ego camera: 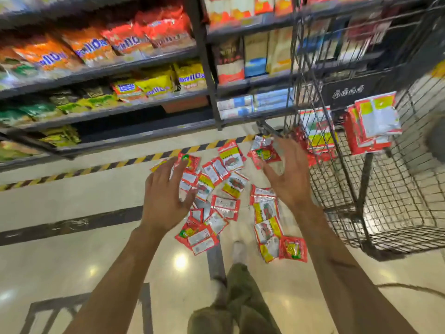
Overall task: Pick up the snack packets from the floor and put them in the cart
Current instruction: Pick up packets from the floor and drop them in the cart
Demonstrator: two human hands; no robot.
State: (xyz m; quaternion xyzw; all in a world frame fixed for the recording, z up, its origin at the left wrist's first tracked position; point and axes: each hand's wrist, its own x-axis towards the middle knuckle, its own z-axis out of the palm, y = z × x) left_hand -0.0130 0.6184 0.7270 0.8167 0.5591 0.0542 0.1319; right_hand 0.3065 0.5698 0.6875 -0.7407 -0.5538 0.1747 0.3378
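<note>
Several small red, yellow and silver snack packets lie scattered on the shiny floor below me. My left hand hovers over the left part of the pile, fingers spread and holding nothing. My right hand reaches over the right part, fingers also spread and empty. The black wire cart stands to the right. Several packets are in the air inside it or lie against its wall; I cannot tell which.
Dark shelving with orange, yellow and green bags runs across the back. A yellow-black hazard stripe marks the floor before it. My leg and shoe stand just below the pile. A dark cable curves at lower right.
</note>
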